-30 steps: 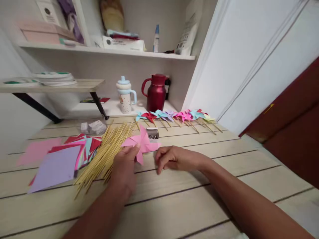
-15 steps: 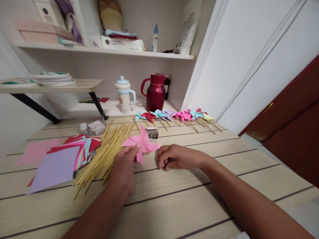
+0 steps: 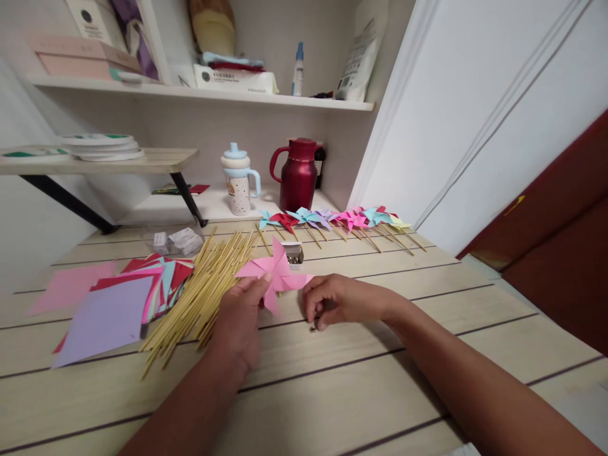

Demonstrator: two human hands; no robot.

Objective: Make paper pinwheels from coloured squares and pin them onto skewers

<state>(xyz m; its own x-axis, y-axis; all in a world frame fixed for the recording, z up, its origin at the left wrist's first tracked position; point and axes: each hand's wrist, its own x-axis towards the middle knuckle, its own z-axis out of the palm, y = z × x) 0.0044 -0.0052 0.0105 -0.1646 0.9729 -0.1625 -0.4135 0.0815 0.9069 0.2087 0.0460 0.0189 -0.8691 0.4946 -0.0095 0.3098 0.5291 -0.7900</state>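
Note:
My left hand [image 3: 240, 323] holds a pink paper pinwheel [image 3: 277, 273] by its lower edge, just above the wooden table [image 3: 332, 380]. My right hand [image 3: 332, 301] sits beside it on the right, fingers curled over the tabletop, pinching a small dark pin [image 3: 312, 329]. A bundle of thin bamboo sticks [image 3: 204, 288] lies to the left of my left hand. A small open box of pins [image 3: 293, 253] stands just behind the pinwheel.
Coloured paper squares [image 3: 118, 301] are stacked at the left. A row of finished pinwheels [image 3: 337, 221] lies at the table's back edge. Behind stand a red jug [image 3: 297, 175] and a spouted cup [image 3: 238, 179]. Shelves above hold boxes and bottles.
My right hand has curled tighter and drawn slightly toward the pinwheel, which has lifted and shifted a little to the right. My left hand stays in place.

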